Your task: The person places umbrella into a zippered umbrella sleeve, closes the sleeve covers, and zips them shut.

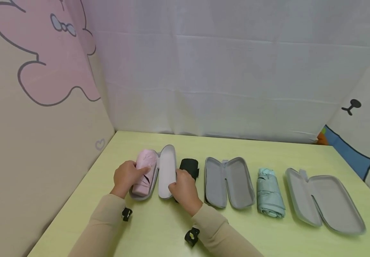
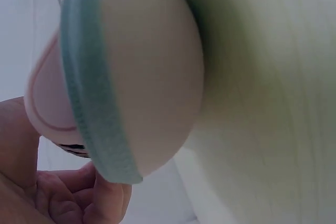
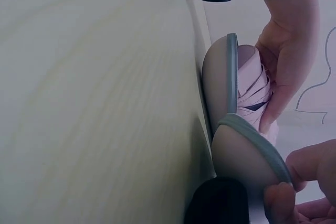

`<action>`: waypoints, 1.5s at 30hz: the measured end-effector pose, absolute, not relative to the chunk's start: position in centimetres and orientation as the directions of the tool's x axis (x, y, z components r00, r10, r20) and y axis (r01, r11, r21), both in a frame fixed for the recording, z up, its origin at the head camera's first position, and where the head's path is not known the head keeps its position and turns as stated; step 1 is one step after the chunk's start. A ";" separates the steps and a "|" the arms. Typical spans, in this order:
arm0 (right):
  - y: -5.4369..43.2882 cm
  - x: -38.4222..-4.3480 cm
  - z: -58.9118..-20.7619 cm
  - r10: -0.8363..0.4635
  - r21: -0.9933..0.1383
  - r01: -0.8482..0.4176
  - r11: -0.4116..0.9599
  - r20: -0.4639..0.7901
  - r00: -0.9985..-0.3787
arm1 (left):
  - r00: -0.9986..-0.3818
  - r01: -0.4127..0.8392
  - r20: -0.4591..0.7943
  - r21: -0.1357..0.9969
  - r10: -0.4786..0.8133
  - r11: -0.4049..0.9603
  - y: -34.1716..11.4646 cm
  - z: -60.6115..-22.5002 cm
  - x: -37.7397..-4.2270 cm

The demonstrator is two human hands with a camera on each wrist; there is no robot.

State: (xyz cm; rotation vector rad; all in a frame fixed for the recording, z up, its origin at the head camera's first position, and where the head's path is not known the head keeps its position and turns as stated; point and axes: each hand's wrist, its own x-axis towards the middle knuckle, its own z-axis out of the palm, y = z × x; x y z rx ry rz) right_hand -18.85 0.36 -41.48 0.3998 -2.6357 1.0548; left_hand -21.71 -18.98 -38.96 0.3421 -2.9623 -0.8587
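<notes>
A folded pink umbrella point(image 1: 144, 184) lies in the left half of an open hard-shell case point(image 1: 167, 173), at the left of the table. My left hand point(image 1: 126, 176) grips this umbrella, its thumb across the top and its other fingers along the left side. In the right wrist view, the pink umbrella point(image 3: 253, 85) sits above the rim of its shell. My right hand point(image 1: 185, 189) pinches the right edge of the case's other half, which is tilted up in the right wrist view. A folded black umbrella point(image 1: 189, 166) lies just beyond that hand, partly hidden by it.
Further right, a second grey case point(image 1: 240, 185) lies open on the table point(image 1: 159, 232). Next to it lies a folded teal umbrella point(image 1: 269, 194). A third, wider open case point(image 1: 332, 203) is at the far right. Fabric walls point(image 1: 220, 89) stand around the table.
</notes>
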 end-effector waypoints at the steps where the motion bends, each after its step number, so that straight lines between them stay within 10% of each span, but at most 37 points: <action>1: 0.3 -18.8 -41.5 -0.152 -0.626 -0.350 0.697 0.348 -0.925 | -0.974 -0.205 -0.027 0.530 -0.225 0.823 -19.0 -39.0 -21.8; 28: 1.0 -18.7 -41.2 -0.154 -0.614 -0.364 0.701 0.368 -0.917 | -0.981 -0.191 -0.084 0.494 -0.172 0.848 -19.3 -38.4 -22.5; 45: 0.2 -18.5 -40.8 -0.214 -0.763 -0.264 0.590 0.167 -0.962 | -0.957 -0.260 -0.283 0.747 -0.060 0.612 -21.6 -40.6 -22.4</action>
